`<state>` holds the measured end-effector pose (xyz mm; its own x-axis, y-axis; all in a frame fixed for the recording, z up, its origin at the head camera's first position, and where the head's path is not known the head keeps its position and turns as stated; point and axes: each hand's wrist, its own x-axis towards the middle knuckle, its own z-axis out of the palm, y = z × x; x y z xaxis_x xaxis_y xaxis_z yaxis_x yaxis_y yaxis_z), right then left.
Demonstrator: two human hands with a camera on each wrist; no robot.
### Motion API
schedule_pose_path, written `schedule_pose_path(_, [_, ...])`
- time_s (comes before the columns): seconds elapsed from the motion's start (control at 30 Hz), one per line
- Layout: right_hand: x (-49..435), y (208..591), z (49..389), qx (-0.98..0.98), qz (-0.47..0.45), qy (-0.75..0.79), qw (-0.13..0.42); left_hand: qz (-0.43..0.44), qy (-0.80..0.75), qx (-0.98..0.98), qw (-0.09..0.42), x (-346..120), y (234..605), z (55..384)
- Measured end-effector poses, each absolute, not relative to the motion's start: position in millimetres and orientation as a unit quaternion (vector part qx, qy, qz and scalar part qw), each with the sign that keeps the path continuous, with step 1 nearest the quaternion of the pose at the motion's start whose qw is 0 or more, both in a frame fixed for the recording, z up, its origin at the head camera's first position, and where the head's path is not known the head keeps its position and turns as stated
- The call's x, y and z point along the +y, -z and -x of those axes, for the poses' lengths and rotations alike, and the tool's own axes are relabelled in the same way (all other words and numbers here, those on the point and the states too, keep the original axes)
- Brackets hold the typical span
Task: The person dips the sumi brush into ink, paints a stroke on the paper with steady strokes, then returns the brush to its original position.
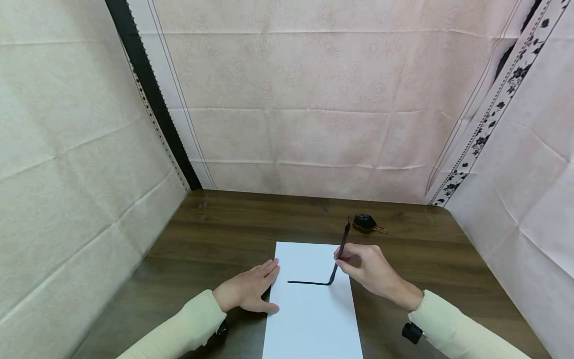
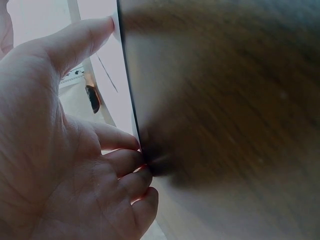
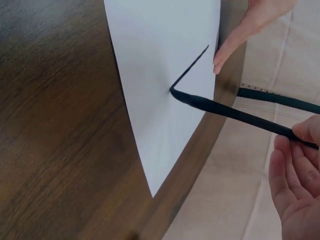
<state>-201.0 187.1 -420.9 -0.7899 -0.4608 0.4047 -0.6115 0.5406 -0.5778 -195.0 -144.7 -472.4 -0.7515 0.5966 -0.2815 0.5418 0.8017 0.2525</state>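
Observation:
A dark writing brush leans in my right hand, pinched between thumb and fingers. Its tip meets the white paper at the right end of a thin black ink line. In the right wrist view the brush slants from the fingers down to that line's end. My left hand lies along the paper's left edge, fingers spread, with fingertips and thumb tip on the edge. The left wrist view shows that palm from below, fingers loosely bent at the paper's rim.
Behind the paper, a small black ink dish with a brown handle-like end stands on the dark wooden table. Pale creased cloth hangs at the back and both sides. Black bands wear no hand.

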Motion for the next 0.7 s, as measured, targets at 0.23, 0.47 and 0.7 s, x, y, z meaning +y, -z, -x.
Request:
schedule_pose_path(0.23, [191.1, 419.0, 202.8, -0.871, -0.302, -0.37, 0.111, -0.306, -0.077, 0.932, 0.177, -145.3, 472.9, 195.9])
schedule_pose_path(0.47, [194.7, 413.3, 205.1, -0.868, -0.295, -0.377, 0.133, -0.303, -0.081, 0.932, 0.181, -145.1, 471.9, 195.3])
schedule_pose_path(0.7, [204.2, 403.7, 211.4, -0.865, -0.277, -0.386, 0.162, -0.302, -0.083, 0.932, 0.182, -144.6, 471.7, 195.0])
